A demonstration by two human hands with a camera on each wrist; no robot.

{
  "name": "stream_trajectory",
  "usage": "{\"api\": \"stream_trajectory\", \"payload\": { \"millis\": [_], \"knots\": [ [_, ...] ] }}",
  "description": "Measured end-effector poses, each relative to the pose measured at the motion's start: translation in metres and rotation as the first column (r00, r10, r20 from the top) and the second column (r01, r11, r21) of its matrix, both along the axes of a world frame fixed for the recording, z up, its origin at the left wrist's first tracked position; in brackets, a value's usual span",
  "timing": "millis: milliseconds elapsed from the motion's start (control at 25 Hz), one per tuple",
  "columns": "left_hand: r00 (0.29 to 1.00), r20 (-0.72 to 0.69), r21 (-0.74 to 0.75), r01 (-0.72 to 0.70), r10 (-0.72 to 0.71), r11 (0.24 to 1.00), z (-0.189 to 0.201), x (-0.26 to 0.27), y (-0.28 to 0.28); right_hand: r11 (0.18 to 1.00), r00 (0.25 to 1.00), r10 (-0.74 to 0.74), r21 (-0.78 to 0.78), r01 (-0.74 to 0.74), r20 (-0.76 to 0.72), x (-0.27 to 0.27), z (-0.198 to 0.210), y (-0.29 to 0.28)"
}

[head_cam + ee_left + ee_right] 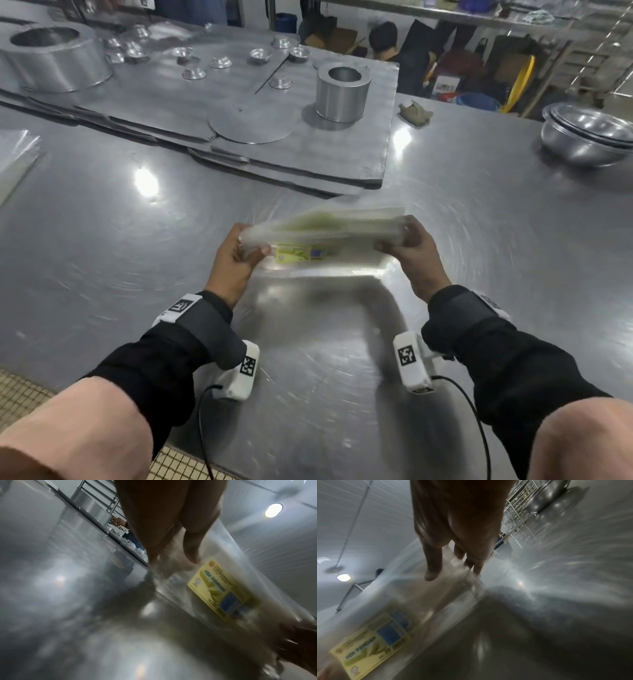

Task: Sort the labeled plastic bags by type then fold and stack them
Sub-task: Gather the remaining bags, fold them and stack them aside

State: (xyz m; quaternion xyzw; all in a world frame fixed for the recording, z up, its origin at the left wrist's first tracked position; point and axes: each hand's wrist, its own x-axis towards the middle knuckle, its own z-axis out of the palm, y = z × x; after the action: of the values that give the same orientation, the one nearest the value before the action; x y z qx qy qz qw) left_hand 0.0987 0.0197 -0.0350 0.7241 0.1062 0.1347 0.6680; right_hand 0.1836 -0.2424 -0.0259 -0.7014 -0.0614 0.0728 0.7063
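At the far left edge of the steel counter lies a flat clear sheet of plastic. Behind it, stacked metal sheets carry a wide metal ring, small metal cups and an open cylinder; what the cylinder holds cannot be seen. In the bare stretch near the front edge, the left hand pinches one end of a folded, yellow-labeled plastic bag, held just above the counter, and the right hand grips the other end. Nested metal bowls sit far right.
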Motion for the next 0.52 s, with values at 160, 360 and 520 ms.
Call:
{"api": "stream_trajectory", "payload": {
  "millis": [160,360,520],
  "knots": [
    [0.984,-0.121,-0.007,0.131,-0.131,0.991,-0.016,0.001,0.011,0.996,0.994,0.087,-0.025,-0.088,-0.063,-0.001,-0.019,-0.006],
    [0.997,-0.075,0.026,-0.004,0.006,1.0,-0.017,0.006,0.008,0.989,0.999,-0.031,-0.142,0.033,0.012,0.002,-0.027,0.001],
    [0.991,-0.088,-0.016,0.103,-0.104,0.995,-0.017,0.007,0.016,0.957,0.989,0.065,-0.289,-0.024,0.133,0.001,-0.025,-0.001]
  ]
}}
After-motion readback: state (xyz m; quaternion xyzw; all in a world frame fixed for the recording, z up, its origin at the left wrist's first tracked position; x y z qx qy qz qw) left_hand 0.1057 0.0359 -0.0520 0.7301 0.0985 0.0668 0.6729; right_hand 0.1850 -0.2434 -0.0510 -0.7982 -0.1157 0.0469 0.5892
